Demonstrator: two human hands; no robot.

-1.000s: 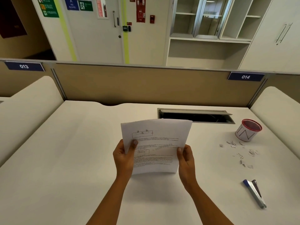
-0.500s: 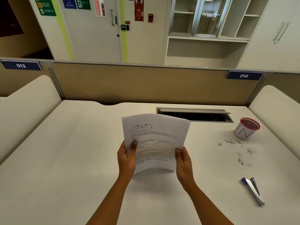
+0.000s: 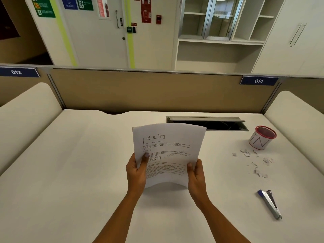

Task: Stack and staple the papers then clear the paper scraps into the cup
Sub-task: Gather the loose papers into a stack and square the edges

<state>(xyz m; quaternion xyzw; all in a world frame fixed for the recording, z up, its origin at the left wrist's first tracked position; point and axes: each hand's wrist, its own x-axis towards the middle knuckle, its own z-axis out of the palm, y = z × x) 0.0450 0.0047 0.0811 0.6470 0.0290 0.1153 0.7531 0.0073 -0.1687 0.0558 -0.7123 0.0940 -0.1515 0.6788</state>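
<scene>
Center frame: a person's left hand (image 3: 136,172) and right hand (image 3: 196,176) each grip a lower side edge of the papers (image 3: 168,151), thumbs on the printed face, stack held upright above the desk (image 3: 70,172) w/ its bottom edge bowed up. Vs. a second ago the sheets sit a little higher and look squarer at the top edge, fanning at the upper corners mostly gone, so stacking seems about done & stapling likely comes next. The stapler (image 3: 270,204) lies untouched at lower right, well apart from both hands. Paper scraps (image 3: 254,160) lie scattered at right, just below the red-rimmed cup (image 3: 262,137), which stands at right-center near the cable hatch (image 3: 206,122); none cleared yet.
</scene>
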